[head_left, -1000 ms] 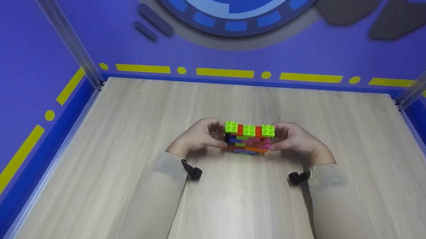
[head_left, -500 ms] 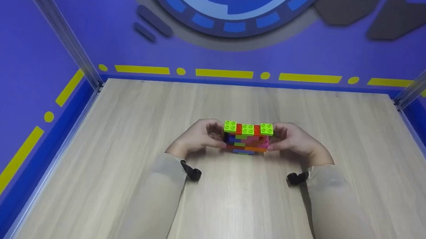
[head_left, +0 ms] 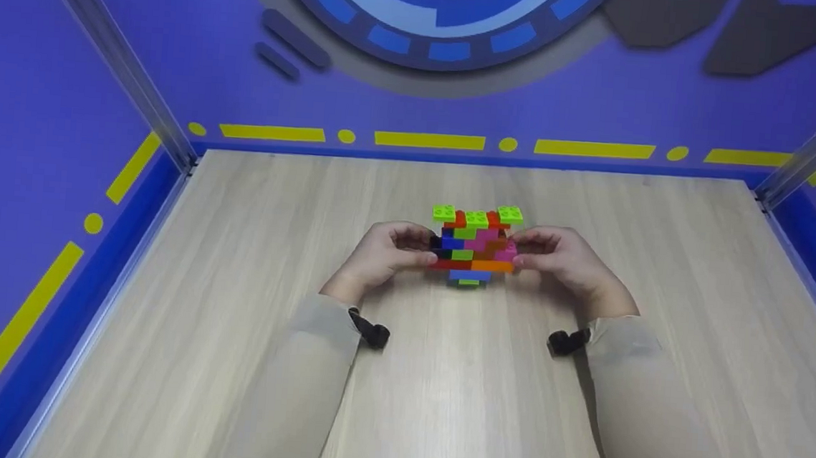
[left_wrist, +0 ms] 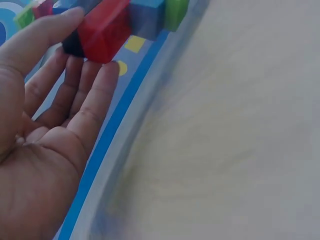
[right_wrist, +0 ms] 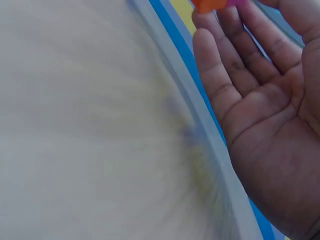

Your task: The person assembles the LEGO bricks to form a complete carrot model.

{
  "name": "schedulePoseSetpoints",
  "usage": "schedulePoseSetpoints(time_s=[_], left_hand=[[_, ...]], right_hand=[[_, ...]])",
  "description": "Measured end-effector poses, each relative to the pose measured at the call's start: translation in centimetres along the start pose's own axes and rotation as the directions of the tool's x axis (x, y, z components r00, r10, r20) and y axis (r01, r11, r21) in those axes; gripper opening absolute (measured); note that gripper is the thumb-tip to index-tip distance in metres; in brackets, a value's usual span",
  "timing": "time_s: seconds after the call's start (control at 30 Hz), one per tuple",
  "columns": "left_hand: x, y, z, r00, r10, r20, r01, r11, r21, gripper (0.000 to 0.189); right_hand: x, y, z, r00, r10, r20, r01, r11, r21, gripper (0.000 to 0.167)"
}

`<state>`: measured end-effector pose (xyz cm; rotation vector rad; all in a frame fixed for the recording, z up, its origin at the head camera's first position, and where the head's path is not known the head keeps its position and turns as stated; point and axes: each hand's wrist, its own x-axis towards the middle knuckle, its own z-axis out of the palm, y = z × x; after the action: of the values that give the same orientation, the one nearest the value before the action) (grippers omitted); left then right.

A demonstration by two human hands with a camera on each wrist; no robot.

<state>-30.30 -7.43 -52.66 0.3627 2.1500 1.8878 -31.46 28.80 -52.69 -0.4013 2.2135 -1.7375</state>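
A model built of toy building bricks (head_left: 475, 245) stands between both hands in the head view. Lime studded bricks top it, with red, blue, black, pink and orange ones below and a narrow blue and lime foot. My left hand (head_left: 383, 259) pinches its left end, thumb on the near side. In the left wrist view a red brick (left_wrist: 106, 31) and a black one lie between thumb and fingers. The right hand (head_left: 569, 267) holds the other end by the pink and orange bricks. Only an orange and pink corner (right_wrist: 212, 4) shows in the right wrist view.
A wood-grain tabletop (head_left: 468, 398) lies beneath the hands. Blue-purple panels with yellow marks (head_left: 430, 141) enclose it at the back and both sides. Black devices (head_left: 374, 334) are strapped at both wrists.
The model has tipped, so more of its front face shows and its lime top sits farther up the view. Both hands have risen slightly with it, keeping their grip.
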Motion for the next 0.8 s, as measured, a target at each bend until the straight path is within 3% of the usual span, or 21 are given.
schedulePoseSetpoints(time_s=[0.3, 0.6, 0.8], left_hand=[[0.2, 0.1, 0.5, 0.992, -0.050, -0.118, 0.035, 0.991, -0.128, 0.045], [0.3, 0.1, 1.3, 0.964, -0.039, -0.261, 0.000, 0.989, -0.150, 0.033], [0.4, 0.2, 2.2, 0.942, -0.044, -0.332, 0.000, 0.991, -0.130, 0.033]], right_hand=[[0.3, -0.6, 1.4, 0.989, 0.067, -0.133, -0.050, 0.991, 0.127, 0.047], [0.7, -0.9, 3.4, 0.947, 0.185, -0.263, -0.109, 0.954, 0.280, 0.048], [0.7, -1.3, 4.6, 0.923, 0.170, -0.344, -0.089, 0.967, 0.239, 0.042]])
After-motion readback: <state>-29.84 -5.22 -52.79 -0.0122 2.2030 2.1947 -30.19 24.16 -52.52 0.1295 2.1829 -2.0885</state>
